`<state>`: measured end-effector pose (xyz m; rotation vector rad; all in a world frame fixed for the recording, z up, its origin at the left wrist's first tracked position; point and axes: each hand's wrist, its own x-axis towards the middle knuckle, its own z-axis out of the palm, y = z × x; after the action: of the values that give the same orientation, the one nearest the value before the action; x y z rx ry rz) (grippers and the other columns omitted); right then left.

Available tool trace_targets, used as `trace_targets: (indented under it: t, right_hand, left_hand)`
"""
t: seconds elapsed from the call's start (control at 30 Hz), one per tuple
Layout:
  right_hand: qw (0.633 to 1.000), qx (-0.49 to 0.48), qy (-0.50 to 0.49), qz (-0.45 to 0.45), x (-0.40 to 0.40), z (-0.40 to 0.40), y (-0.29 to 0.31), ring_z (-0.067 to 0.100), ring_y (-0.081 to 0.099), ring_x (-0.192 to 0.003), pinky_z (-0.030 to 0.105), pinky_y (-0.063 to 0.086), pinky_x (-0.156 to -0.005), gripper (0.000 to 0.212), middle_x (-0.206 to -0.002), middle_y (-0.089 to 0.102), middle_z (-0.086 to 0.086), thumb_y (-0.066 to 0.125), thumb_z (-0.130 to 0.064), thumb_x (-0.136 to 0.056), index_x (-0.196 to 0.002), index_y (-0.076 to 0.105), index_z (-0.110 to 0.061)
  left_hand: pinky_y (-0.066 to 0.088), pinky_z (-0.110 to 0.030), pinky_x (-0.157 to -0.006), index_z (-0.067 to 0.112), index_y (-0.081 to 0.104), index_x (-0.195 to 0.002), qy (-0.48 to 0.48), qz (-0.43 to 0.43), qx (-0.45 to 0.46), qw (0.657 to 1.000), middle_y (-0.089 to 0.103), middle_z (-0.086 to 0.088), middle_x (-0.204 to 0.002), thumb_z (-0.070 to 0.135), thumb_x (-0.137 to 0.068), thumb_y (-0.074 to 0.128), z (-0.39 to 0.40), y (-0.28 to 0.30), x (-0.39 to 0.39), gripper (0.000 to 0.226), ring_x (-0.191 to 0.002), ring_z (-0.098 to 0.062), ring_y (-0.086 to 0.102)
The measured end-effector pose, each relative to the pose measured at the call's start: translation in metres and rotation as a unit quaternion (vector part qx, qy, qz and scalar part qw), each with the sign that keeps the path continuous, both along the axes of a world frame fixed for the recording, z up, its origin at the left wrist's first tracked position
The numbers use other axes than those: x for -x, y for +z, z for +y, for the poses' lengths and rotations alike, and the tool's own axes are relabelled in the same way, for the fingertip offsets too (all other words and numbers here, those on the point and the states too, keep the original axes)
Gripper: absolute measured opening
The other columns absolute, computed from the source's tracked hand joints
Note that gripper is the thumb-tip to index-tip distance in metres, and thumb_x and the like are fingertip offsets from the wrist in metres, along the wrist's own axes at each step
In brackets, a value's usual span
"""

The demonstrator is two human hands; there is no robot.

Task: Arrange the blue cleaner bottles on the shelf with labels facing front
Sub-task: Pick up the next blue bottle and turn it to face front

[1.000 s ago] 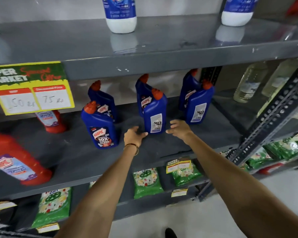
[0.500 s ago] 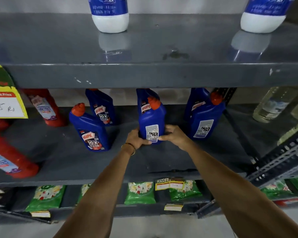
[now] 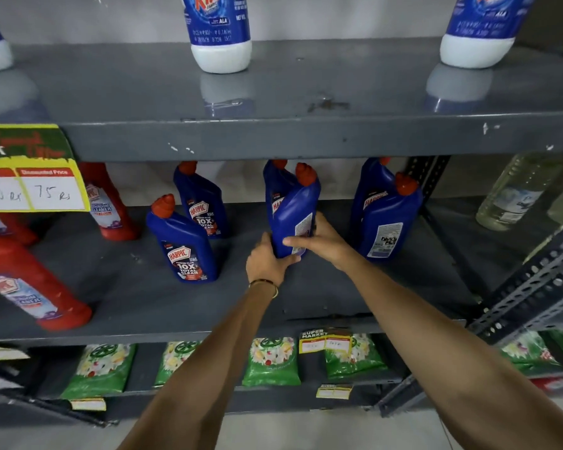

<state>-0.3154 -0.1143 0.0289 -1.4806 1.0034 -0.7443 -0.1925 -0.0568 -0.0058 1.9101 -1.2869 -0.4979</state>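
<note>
Both hands, left [image 3: 265,261] and right [image 3: 320,237], grip the middle bottle [image 3: 291,209] at its base on the shelf [image 3: 143,297], side-on, label partly turned away. Left of it, two bottles [image 3: 184,245] face front. Right of it, one bottle [image 3: 385,222] shows its back label: two left, I judge.

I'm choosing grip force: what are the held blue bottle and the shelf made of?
Held blue bottle: likely glossy moulded plastic, showing soft highlights. Shelf: seemingly grey-painted metal, with chipped paint and faint reflections.
</note>
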Motion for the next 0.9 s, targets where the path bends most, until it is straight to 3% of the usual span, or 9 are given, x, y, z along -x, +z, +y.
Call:
trace_targets:
  t: [0.13,0.23,0.3,0.43,0.5,0.57,0.67,0.73,0.9]
  right_hand:
    - [0.997,0.020,-0.061,-0.043,-0.003,0.006,0.003,0.016,0.059,-0.110,0.037,0.051,-0.093,0.082,-0.122,0.062,0.002,0.085,-0.017,-0.055,-0.126,0.044,-0.020]
    - [0.996,0.022,-0.063,-0.058,0.008,0.007,0.004,0.014,0.061,-0.106,0.035,0.051,-0.093,0.073,-0.117,0.064,0.000,0.083,-0.014,-0.058,-0.122,0.049,-0.019]
    - [0.997,0.006,-0.026,-0.070,0.017,0.005,0.008,0.016,0.061,-0.107,0.033,0.051,-0.090,0.061,-0.114,0.066,-0.002,0.079,-0.011,-0.063,-0.117,0.053,-0.021]
    - [0.988,-0.059,0.081,-0.114,0.032,0.005,0.018,0.012,0.065,-0.098,0.022,0.054,-0.076,0.045,-0.103,0.069,-0.006,0.068,-0.006,-0.070,-0.111,0.057,-0.022]
    - [0.983,-0.074,0.113,-0.126,0.036,0.006,0.022,0.010,0.067,-0.093,0.021,0.054,-0.075,0.044,-0.097,0.072,-0.007,0.064,-0.003,-0.070,-0.108,0.060,-0.023]
    - [0.979,-0.079,0.139,-0.129,0.039,0.007,0.024,0.010,0.066,-0.094,0.021,0.054,-0.078,0.044,-0.096,0.072,-0.007,0.061,-0.001,-0.070,-0.108,0.061,-0.023]
    - [0.972,-0.095,0.175,-0.127,0.042,0.007,0.023,0.013,0.063,-0.100,0.025,0.053,-0.086,0.054,-0.103,0.070,-0.004,0.058,0.001,-0.071,-0.118,0.057,-0.025]
    - [0.966,-0.108,0.196,-0.130,0.041,0.004,0.023,0.017,0.060,-0.109,0.030,0.050,-0.095,0.059,-0.116,0.065,0.000,0.057,0.002,-0.075,-0.128,0.051,-0.025]
    - [0.975,-0.094,0.181,-0.092,0.031,0.002,0.029,0.014,0.056,-0.118,0.026,0.052,-0.092,0.058,-0.127,0.059,-0.001,0.060,-0.003,-0.082,-0.134,0.045,-0.024]
  left_hand:
    - [0.051,-0.035,-0.070,0.012,0.054,-0.107,-0.036,-0.053,0.030,0.998,0.068,-0.006,-0.101,0.038,-0.065,0.079,0.008,0.004,0.001,0.055,-0.088,-0.025,0.065]
    - [0.055,-0.033,-0.076,0.012,0.061,-0.104,-0.125,0.148,0.008,0.981,0.069,-0.008,-0.099,0.024,-0.067,0.081,0.010,0.009,-0.019,0.044,-0.091,-0.022,0.065]
    - [0.052,-0.031,-0.083,0.013,0.060,-0.110,-0.164,0.311,-0.057,0.935,0.064,-0.010,-0.112,0.013,-0.076,0.074,0.011,0.012,-0.034,0.036,-0.104,-0.022,0.060]
    - [0.039,-0.037,-0.108,0.011,0.046,-0.132,-0.241,0.441,-0.185,0.845,0.055,-0.007,-0.128,0.006,-0.084,0.061,0.013,0.013,-0.045,0.050,-0.118,-0.020,0.052]
    - [0.040,-0.040,-0.109,0.007,0.042,-0.135,-0.275,0.493,-0.204,0.800,0.056,-0.010,-0.124,0.004,-0.079,0.064,0.013,0.011,-0.040,0.060,-0.115,-0.024,0.055]
    - [0.051,-0.033,-0.098,0.004,0.043,-0.134,-0.296,0.512,-0.195,0.782,0.058,-0.011,-0.119,-0.005,-0.080,0.061,0.011,0.011,-0.034,0.057,-0.106,-0.021,0.061]
    - [0.058,-0.019,-0.080,0.011,0.056,-0.118,-0.312,0.467,-0.198,0.803,0.066,-0.004,-0.105,-0.015,-0.080,0.056,0.007,0.013,-0.028,0.046,-0.092,-0.010,0.069]
    - [0.058,-0.018,-0.079,0.017,0.061,-0.106,-0.308,0.420,-0.204,0.829,0.070,0.000,-0.100,-0.013,-0.077,0.064,0.006,0.012,-0.021,0.042,-0.091,-0.009,0.069]
    - [0.051,-0.040,-0.097,0.005,0.059,-0.114,-0.121,0.327,-0.111,0.931,0.066,-0.017,-0.118,0.002,-0.060,0.084,0.005,-0.005,-0.003,0.060,-0.109,-0.029,0.063]
